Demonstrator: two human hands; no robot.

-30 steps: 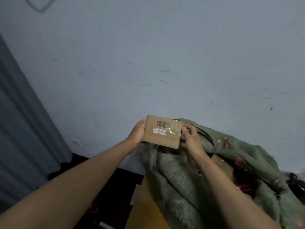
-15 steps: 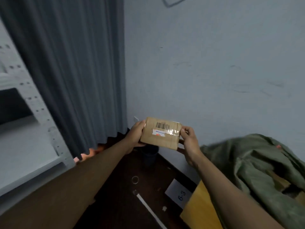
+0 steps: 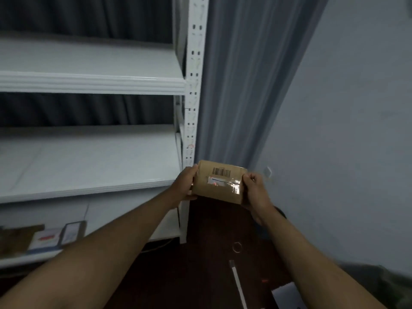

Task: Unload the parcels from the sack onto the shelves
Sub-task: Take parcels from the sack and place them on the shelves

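I hold one cardboard parcel [image 3: 219, 182] between both hands: my left hand [image 3: 183, 186] grips its left end, my right hand [image 3: 255, 189] its right end, fingers curled round it. It hangs in the air just right of the white shelving's upright post [image 3: 193, 90]. I judge this the carrying step; next I must swing it left onto the middle shelf [image 3: 89, 166]. I count three shelf levels, two arms, and a few packages [image 3: 42, 238] on the lowest, too blurred to count.

sack [image 3: 379, 279] cut off bottom right, barcode [image 3: 221, 172] unreadable
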